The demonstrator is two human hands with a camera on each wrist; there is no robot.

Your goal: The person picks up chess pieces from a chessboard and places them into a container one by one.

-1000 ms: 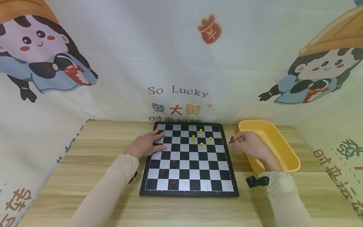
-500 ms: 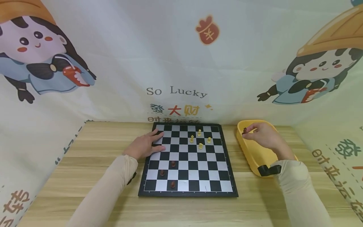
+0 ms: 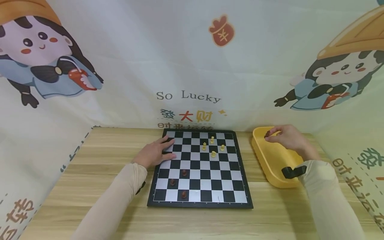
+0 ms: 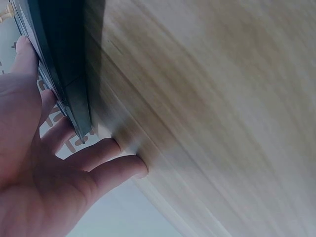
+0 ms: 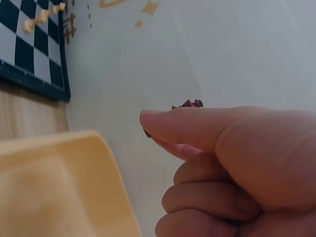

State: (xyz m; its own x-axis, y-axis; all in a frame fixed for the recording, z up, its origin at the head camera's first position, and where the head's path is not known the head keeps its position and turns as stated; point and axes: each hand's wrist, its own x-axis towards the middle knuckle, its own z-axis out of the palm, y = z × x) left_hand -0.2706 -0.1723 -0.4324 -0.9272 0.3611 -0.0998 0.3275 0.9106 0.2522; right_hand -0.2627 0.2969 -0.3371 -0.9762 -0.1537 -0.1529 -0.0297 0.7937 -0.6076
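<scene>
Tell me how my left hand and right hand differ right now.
Your left hand touches the chessboard; your right hand is near the yellow tray. The left hand's fingers are spread, while the right hand pinches a dark red chess piece. Both emerge from beige sleeves.

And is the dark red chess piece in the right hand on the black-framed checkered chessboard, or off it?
Off: the right hand pinches the dark red piece right of the chessboard, near the yellow rounded tray.
</scene>
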